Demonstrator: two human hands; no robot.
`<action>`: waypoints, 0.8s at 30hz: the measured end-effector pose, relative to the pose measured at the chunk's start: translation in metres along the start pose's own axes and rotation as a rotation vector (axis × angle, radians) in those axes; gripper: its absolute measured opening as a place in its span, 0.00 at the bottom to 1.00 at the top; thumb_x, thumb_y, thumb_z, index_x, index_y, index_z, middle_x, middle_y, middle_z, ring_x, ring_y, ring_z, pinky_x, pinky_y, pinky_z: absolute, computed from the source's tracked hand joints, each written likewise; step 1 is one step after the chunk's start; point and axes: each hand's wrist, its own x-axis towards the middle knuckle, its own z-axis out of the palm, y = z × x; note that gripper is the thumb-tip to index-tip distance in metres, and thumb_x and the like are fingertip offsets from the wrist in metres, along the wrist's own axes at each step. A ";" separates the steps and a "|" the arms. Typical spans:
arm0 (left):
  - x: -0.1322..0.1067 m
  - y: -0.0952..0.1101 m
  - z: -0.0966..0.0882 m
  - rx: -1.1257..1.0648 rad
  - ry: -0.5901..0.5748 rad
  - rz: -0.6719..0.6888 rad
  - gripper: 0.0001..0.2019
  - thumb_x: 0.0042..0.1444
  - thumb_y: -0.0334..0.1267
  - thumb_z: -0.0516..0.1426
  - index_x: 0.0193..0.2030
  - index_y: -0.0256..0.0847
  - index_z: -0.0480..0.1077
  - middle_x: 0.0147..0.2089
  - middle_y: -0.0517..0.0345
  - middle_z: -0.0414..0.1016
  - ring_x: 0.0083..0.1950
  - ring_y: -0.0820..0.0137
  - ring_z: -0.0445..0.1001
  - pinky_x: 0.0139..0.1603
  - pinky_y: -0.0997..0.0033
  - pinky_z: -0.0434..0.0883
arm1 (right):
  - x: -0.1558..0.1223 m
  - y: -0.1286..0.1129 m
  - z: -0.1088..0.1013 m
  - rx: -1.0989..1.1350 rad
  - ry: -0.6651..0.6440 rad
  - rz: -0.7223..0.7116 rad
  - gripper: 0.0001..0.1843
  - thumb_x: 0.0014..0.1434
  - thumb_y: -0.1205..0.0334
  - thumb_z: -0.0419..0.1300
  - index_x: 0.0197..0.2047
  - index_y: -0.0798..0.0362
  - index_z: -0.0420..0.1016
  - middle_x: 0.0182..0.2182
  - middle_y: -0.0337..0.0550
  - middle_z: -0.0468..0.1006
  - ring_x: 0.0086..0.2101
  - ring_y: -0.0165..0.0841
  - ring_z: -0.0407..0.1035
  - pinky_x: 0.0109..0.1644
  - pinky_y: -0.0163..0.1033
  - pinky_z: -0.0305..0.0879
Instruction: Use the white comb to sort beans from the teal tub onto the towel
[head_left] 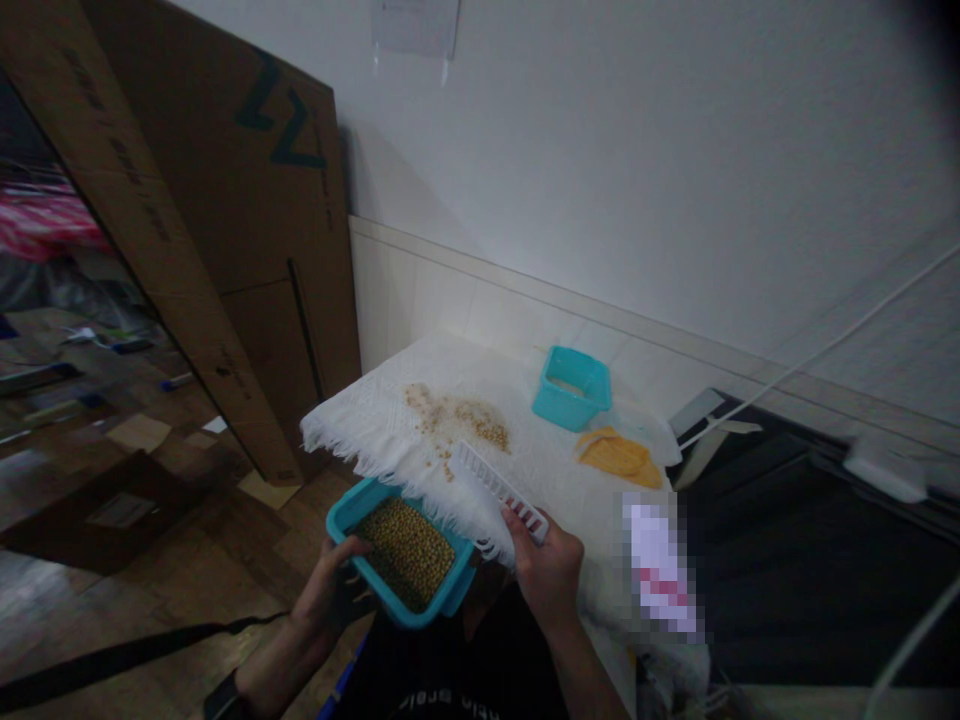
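My left hand (341, 580) grips the left rim of a turquoise plastic container (337, 515), thumb over the edge. The container is tilted below the table's fringed edge and holds many yellowish beans (405, 545). In my right hand (547, 570) is a white slotted plastic piece (487, 480), held by its near end. Its far end rests on or just above the white cloth, beside scattered beans (487, 428) mixed with small pale grains (442, 408). Whether it touches the cloth I cannot tell.
A second turquoise container (566, 405) with pale contents stands at the back of the white fringed cloth (405, 375). An orange-yellow cloth (619, 457) lies near it. A large cardboard box (225, 200) stands at left, the wall (637, 150) behind, and a black surface (810, 570) at right.
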 end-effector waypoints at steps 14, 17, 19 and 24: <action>-0.004 0.005 -0.001 -0.023 -0.005 -0.009 0.22 0.50 0.41 0.69 0.51 0.52 0.70 0.36 0.58 0.78 0.36 0.56 0.80 0.40 0.54 0.80 | -0.010 -0.021 0.012 0.081 -0.045 -0.078 0.24 0.76 0.44 0.64 0.39 0.52 0.93 0.28 0.47 0.91 0.24 0.40 0.85 0.33 0.36 0.82; -0.008 0.011 0.002 -0.019 0.027 -0.020 0.21 0.49 0.41 0.69 0.50 0.52 0.69 0.36 0.59 0.77 0.37 0.55 0.80 0.41 0.54 0.80 | -0.013 -0.026 0.014 0.132 -0.117 -0.056 0.24 0.76 0.44 0.64 0.39 0.51 0.94 0.27 0.45 0.90 0.23 0.39 0.84 0.32 0.35 0.81; -0.010 0.014 0.004 -0.020 0.046 -0.031 0.22 0.48 0.40 0.69 0.49 0.52 0.69 0.36 0.58 0.77 0.37 0.55 0.80 0.41 0.54 0.80 | -0.011 -0.024 0.014 0.155 -0.138 -0.027 0.24 0.76 0.43 0.64 0.39 0.51 0.93 0.26 0.45 0.90 0.23 0.39 0.84 0.31 0.34 0.81; -0.008 0.014 0.001 -0.021 0.020 -0.015 0.25 0.45 0.42 0.70 0.50 0.52 0.70 0.37 0.57 0.78 0.37 0.54 0.80 0.42 0.52 0.80 | 0.009 -0.001 0.015 0.046 0.028 0.007 0.30 0.73 0.35 0.65 0.39 0.53 0.93 0.33 0.53 0.92 0.31 0.47 0.89 0.36 0.40 0.84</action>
